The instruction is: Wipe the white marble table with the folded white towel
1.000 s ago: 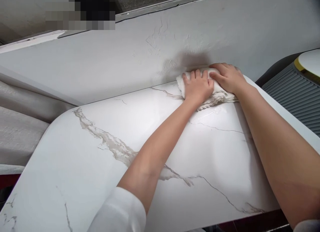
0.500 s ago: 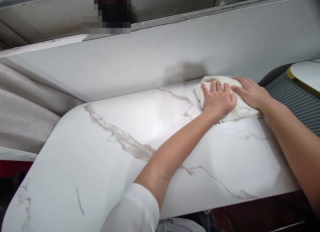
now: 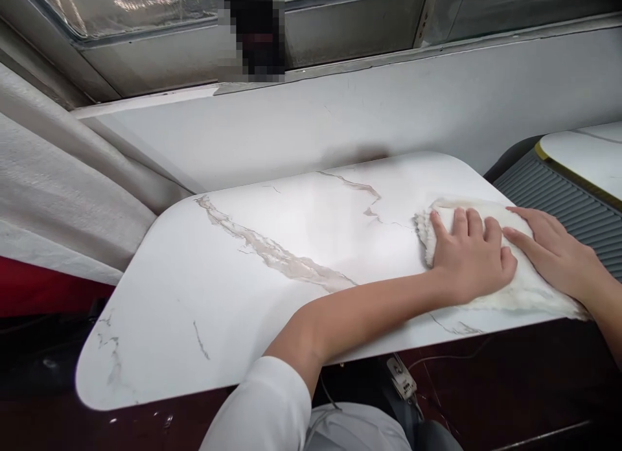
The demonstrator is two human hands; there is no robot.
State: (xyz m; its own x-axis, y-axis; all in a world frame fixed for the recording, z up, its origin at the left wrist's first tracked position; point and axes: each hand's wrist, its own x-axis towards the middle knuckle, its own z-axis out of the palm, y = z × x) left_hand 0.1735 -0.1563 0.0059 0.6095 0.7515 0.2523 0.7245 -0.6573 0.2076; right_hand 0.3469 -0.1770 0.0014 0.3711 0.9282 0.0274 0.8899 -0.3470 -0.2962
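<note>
A folded white cloth (image 3: 534, 295) with a frayed left edge lies near the right end of a white marble-patterned tabletop (image 3: 160, 295). My left hand (image 3: 473, 256) presses down on the cloth from above, fingers spread and slightly bent. To its right, my right hand (image 3: 558, 256) rests flat over the cloth's right side, fingers extended and thumb apart. Both palms face down, so their undersides are hidden. The cloth's lower edge reaches the near edge of the table.
A grey ribbed panel (image 3: 573, 198) and another white top (image 3: 583, 156) stand at the right. Behind the table runs a white wall (image 3: 291, 133) below a window. A pale curtain (image 3: 58, 179) hangs at the left. A small white box with cables (image 3: 402, 376) is under the near edge.
Both hands have drawn the cloth from the table's far edge toward the near edge and somewhat right. The far right corner of the table now shows. The camera view has shifted too.
</note>
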